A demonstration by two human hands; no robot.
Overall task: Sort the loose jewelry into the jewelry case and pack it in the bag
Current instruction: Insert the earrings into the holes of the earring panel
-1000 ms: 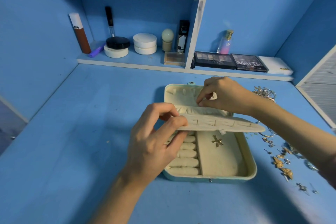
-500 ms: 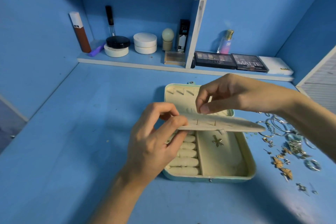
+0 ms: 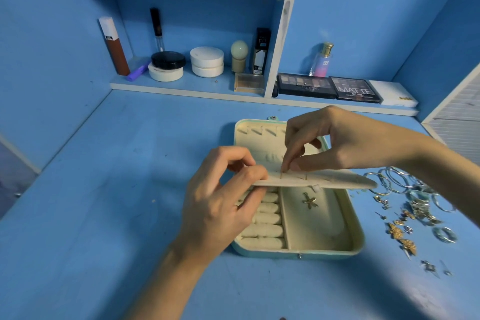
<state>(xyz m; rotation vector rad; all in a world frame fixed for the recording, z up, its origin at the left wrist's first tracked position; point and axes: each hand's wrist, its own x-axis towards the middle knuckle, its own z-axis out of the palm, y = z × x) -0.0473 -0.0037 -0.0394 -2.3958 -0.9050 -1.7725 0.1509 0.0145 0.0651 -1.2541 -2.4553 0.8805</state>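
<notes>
**Stud (image 3: 281, 174) going into flap (image 3: 337, 180)**

Left hand (image 3: 220, 202) is pinching the thin, bendy flap's end above the open case (image 3: 324, 251). Right hand (image 3: 337, 143) is pinching what looks like a stud (tiny, slippery, best gripped near its head). Jewelry (image 3: 415, 205) is lying just beside the case.

Lighting: dim, blue-tinted. Shadows: soft, on counter (image 3: 109, 215) left of jewelry case (image 3: 298, 253). Bright patch: near right of case. Shelf (image 3: 181, 91) edges bowed. Focus: soft.
</notes>
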